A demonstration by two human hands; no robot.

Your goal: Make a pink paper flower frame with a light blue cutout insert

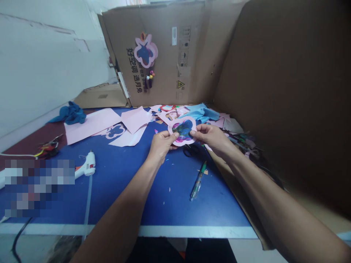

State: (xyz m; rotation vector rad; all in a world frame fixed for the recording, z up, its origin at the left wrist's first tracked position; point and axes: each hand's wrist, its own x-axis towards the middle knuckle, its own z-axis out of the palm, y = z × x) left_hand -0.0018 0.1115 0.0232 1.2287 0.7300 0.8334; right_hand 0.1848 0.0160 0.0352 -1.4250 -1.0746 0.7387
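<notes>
Pink paper flower (183, 130) held above blue tabletop (170, 210), left grip (161, 147) and right grip (212, 136) pinching its opposite sides, thumbs on top. Green pen (198, 182) lies on tabletop, white glue gun (90, 163) at left.

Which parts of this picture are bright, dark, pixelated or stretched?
In the head view, the pale wall on the left is bright; in the head view, the right cardboard panel is deeply shadowed; mosaic squares in the head view cover an area by the glue gun; towards the head view's lower edge, both forearms look stretched.
</notes>
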